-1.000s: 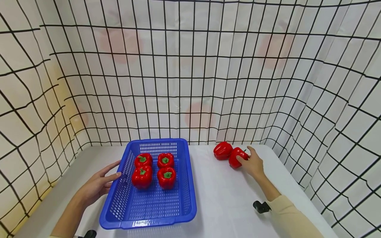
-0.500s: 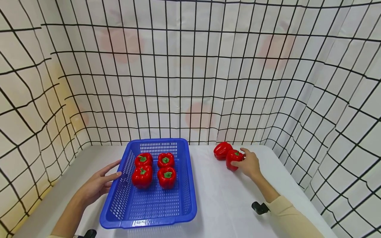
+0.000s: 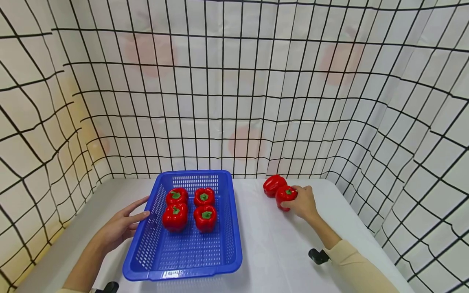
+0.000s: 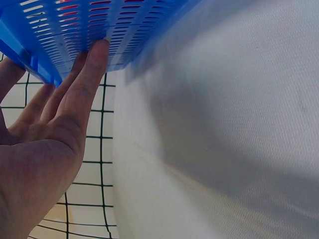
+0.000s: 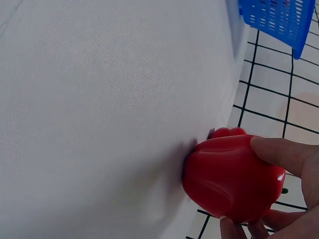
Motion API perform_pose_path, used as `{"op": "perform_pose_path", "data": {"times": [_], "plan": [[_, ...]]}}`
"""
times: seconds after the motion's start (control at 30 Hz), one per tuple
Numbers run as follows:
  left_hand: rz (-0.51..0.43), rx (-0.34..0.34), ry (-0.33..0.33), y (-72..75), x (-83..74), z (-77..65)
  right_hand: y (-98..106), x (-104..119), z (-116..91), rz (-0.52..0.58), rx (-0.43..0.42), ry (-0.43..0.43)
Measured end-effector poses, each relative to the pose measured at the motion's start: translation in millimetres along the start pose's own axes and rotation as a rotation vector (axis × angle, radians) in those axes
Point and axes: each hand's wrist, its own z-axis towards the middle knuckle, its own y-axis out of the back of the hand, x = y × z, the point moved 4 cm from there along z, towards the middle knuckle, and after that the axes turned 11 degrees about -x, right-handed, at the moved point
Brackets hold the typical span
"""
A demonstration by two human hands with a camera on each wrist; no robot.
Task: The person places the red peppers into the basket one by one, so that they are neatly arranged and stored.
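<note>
In the head view my right hand (image 3: pixel 303 202) holds a red bell pepper (image 3: pixel 285 197) upright, its green stem facing up. The right wrist view shows the thumb on one side of this pepper (image 5: pixel 232 179) and fingertips on the other. Just behind it, another red bell pepper (image 3: pixel 274 185) lies on its side. My left hand (image 3: pixel 118 228) rests against the left side of a blue plastic basket (image 3: pixel 235 244). Its nearly straight fingers (image 4: pixel 79 94) touch the slotted outer wall in the left wrist view. Several red bell peppers (image 3: pixel 175 217) stand in two columns inside the basket, stems up.
A white-covered table (image 3: pixel 267 252) lies under everything. White walls with a black wire grid (image 3: pixel 242 97) close off the back and both sides. A black wrist mount (image 3: pixel 318 256) sits at the right sleeve.
My right hand has drawn the pepper slightly left and nearer, turning its stem from rightward to upward, and its fingers have closed around it. The left hand and basket stay put.
</note>
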Motion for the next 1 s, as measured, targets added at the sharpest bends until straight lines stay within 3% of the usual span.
{"op": "perform_pose_path", "data": {"times": [0.63, 1.0], "plan": [[-0.001, -0.005, 0.012, -0.6, 1.0, 1.6, 9.6, 13.7, -6.1, 0.001, 0.02, 0.076], [0.0, -0.005, 0.016, -0.6, 0.8, 2.0, 23.7, 42.7, -10.8, 0.022, 0.028, 0.142]]}}
